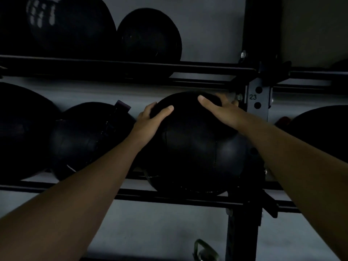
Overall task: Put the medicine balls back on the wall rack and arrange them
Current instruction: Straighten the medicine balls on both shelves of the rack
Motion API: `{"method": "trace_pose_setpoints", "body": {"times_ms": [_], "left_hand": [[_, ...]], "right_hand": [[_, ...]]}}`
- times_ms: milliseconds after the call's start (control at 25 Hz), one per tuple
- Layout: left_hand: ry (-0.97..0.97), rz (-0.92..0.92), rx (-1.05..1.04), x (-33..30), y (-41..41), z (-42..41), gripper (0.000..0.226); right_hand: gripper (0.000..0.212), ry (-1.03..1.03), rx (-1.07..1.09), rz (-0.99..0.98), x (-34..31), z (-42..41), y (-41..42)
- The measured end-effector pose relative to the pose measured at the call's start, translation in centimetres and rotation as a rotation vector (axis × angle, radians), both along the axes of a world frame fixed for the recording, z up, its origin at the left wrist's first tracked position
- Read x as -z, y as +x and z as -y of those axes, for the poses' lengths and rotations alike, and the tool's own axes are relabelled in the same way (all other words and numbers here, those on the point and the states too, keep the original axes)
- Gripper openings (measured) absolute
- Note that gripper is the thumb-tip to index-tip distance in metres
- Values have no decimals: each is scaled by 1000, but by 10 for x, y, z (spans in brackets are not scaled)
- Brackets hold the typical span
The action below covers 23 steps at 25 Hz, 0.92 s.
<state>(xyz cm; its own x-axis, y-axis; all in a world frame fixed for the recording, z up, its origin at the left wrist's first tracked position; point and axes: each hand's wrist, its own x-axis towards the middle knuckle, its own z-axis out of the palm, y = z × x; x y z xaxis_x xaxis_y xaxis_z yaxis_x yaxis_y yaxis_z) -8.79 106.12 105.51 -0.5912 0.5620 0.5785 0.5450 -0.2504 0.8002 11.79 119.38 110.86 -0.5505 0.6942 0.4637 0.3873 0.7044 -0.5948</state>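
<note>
A large black medicine ball rests on the lower rails of the black wall rack, just left of the upright post marked 23. My left hand grips its upper left side, thumb on the front. My right hand lies over its top right, fingers wrapped behind. Another black ball with a torn strap sits directly to its left, touching my left wrist. A third ball fills the far left of that shelf.
Two black balls sit on the upper shelf rail. The upright post stands close to my right hand. Another ball lies right of the post. A green kettlebell handle shows at the bottom.
</note>
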Motion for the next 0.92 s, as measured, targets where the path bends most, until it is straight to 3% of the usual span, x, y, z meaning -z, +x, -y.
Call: {"method": "trace_pose_setpoints", "body": {"times_ms": [200, 360, 480, 600, 720, 840, 920], "left_hand": [[129, -26, -39, 17, -1, -1, 119], [136, -26, -47, 16, 0, -1, 104], [34, -72, -66, 14, 1, 7, 102], [-168, -229, -106, 3, -4, 18, 92], [-248, -399, -290, -11, -32, 48, 67], [-254, -471, -476, -19, -83, 98, 62], [-303, -477, -553, -21, -123, 130, 65]], "right_hand": [[95, 95, 48, -156, 20, -5, -8], [100, 121, 80, -195, 24, -6, -13], [93, 163, 117, -178, 23, -1, -10], [72, 335, 163, -218, 16, 18, -19], [55, 460, 145, -235, 9, 63, -59], [48, 534, 66, -218, 13, 110, -110], [46, 452, -3, -200, 19, 140, -142]]}}
